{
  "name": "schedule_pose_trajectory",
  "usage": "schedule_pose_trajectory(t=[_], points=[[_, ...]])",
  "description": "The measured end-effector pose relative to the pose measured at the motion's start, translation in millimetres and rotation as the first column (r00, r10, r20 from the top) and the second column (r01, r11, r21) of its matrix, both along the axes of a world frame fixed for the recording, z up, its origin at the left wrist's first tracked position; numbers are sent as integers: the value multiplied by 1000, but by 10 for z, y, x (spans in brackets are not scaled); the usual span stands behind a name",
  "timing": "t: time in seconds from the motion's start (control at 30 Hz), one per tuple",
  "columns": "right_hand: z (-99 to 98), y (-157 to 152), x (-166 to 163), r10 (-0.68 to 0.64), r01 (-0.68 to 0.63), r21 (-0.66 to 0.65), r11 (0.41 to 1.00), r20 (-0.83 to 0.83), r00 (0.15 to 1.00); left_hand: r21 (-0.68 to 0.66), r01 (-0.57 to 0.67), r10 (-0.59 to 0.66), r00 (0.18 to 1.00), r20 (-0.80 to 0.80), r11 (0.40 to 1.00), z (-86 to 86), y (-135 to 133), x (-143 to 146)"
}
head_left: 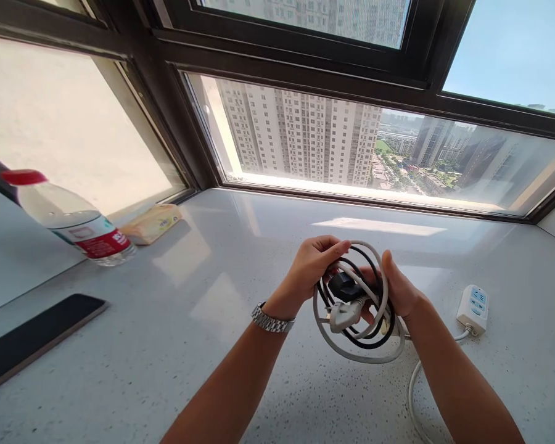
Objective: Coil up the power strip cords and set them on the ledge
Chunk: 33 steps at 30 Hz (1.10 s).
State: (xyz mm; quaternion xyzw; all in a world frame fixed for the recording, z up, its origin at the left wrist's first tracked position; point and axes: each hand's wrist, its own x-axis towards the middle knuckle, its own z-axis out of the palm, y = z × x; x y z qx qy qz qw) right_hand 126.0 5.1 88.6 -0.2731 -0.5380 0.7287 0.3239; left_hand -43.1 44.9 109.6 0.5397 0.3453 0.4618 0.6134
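Between my two hands, above the speckled white countertop, is a bundle of coiled power cords, one white (pixel 329 349) and one black (pixel 369 345). A black plug (pixel 345 287) and a white plug (pixel 346 316) lie within the loops. My left hand (pixel 318 262), with a metal watch on its wrist, pinches the upper left of the coils between thumb and fingers. At the right side, my right hand (pixel 400 287) supports the bundle, its thumb raised and its fingers behind the loops, partly hidden.
A white power strip (pixel 474 308) lies to the right, its cable (pixel 412 388) running behind my right forearm. On the left are a red-capped plastic bottle (pixel 86 228), a tissue pack (pixel 152 223) and a dark phone (pixel 37 336). Windows (pixel 300 139) border the countertop (pixel 166 345).
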Motion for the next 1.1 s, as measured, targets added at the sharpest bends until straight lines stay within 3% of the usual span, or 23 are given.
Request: schedule_pose_trajectory(t=[0.1, 0.2, 0.27, 0.37, 0.47, 0.6, 0.83, 0.97, 1.1], points=[[25, -42, 50, 63, -61, 124, 990, -17, 998, -88, 94, -87, 993, 73, 992, 4, -15, -4], [63, -94, 29, 138, -134, 107, 985, -34, 990, -116, 247, -230, 963, 140, 962, -34, -18, 34], [87, -126, -12, 148, -144, 81, 986, -47, 988, -108, 280, -255, 947, 196, 954, -91, -7, 94], [120, -148, -74, 16, -14, 49, 999, -44, 999, -111, 157, -113, 938, 327, 981, -213, 15, 214], [145, -116, -101, -248, 248, 17, 969, -25, 969, -158, 49, 18, 918, 397, 986, -336, 22, 320], [166, -37, -92, -504, 503, -33, 864, -60, 862, -68, 7, 13, 956, 294, 998, -425, 1, 390], [148, 4, -129, -660, 648, -129, 751, -104, 744, 172, 69, -79, 995, 53, 983, -368, -73, 344], [93, 29, -154, -731, 730, -37, 682, -30, 681, 267, 62, -44, 996, -71, 962, -415, -15, 306], [83, 49, -93, -712, 696, 161, 700, 89, 696, 272, -79, 106, 991, -85, 959, -434, 70, 276]])
